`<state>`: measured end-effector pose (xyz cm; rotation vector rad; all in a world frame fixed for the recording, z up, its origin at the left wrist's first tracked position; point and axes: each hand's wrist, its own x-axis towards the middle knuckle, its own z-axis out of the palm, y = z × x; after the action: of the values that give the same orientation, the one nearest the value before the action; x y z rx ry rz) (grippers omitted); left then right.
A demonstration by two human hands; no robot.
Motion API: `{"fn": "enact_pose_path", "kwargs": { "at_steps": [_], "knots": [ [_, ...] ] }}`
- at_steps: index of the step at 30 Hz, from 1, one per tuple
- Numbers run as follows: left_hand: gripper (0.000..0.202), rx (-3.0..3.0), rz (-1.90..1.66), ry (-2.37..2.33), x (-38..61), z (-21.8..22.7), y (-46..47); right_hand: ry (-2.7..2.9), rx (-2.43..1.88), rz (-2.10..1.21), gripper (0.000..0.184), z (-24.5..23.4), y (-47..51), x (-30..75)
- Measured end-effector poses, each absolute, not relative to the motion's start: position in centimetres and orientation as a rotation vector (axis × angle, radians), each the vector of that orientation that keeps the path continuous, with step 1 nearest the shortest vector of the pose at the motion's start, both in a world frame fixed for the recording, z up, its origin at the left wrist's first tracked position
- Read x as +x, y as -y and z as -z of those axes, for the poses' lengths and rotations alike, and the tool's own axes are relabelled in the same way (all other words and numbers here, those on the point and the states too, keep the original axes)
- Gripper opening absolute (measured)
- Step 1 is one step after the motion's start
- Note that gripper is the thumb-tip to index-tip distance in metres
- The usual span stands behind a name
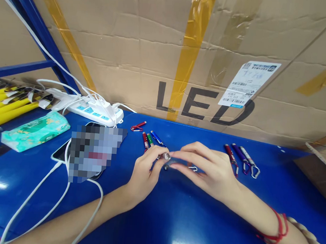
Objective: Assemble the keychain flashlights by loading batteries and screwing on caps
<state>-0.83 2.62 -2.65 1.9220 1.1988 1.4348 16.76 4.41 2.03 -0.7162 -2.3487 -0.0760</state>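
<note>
My left hand point(147, 169) is closed around a small silver metal tube point(166, 156), its round end facing right. My right hand point(208, 169) is in a pinch at that end, thumb and index fingertips close beside it; whatever may be between them is too small to make out. Just below the tube is a small dark round piece point(166, 167) on the blue table point(155, 219). Behind my left hand lie a red penlight point(145, 140), a green penlight point(150, 139) and a blue penlight point(157, 137). A silver carabiner clip point(194, 168) shows partly under my right hand.
Red point(230, 154), purple point(239, 157) and silver point(247, 158) penlights with clips lie at right. Further back is another red clip light point(138, 127). A phone point(61, 153), white cables, tissue pack point(36, 131) and power strip point(96, 111) occupy the left. Cardboard point(146, 53) stands behind.
</note>
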Motion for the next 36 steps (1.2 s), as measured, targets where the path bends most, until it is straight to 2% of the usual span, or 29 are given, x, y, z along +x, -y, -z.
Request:
{"fn": "enact_pose_path", "kwargs": {
  "at_steps": [4,11,15,19,23,29,36],
  "knots": [
    [0.014,1.956,-1.382,-1.210,-0.8,2.8,-2.7,2.386,-0.723,0.335,0.020,-2.2,-4.1,16.6],
    [0.009,1.656,-1.344,-1.331,-1.0,2.4,-3.0,2.554,-0.990,-0.145,0.021,-0.6,-5.5,16.5],
    [0.009,1.591,-1.340,-1.339,-1.0,2.5,-3.1,2.650,-1.068,-0.124,0.028,1.3,-6.5,16.5],
    [0.009,1.591,-1.304,-1.293,-0.7,2.8,-3.1,2.632,-1.074,-0.123,0.021,2.4,-7.2,16.5],
    [0.010,1.625,-1.274,-1.266,-0.7,3.0,-3.1,2.612,-1.064,-0.158,0.021,2.8,-7.7,16.7],
    [0.010,1.665,-1.223,-1.249,-0.7,3.0,-3.0,2.491,-1.018,-0.275,0.014,2.3,-8.1,17.0],
    [0.008,1.698,-1.175,-1.235,-0.5,2.9,-2.9,2.005,-0.945,-0.588,0.023,-0.7,-6.1,16.5]
  ]
}}
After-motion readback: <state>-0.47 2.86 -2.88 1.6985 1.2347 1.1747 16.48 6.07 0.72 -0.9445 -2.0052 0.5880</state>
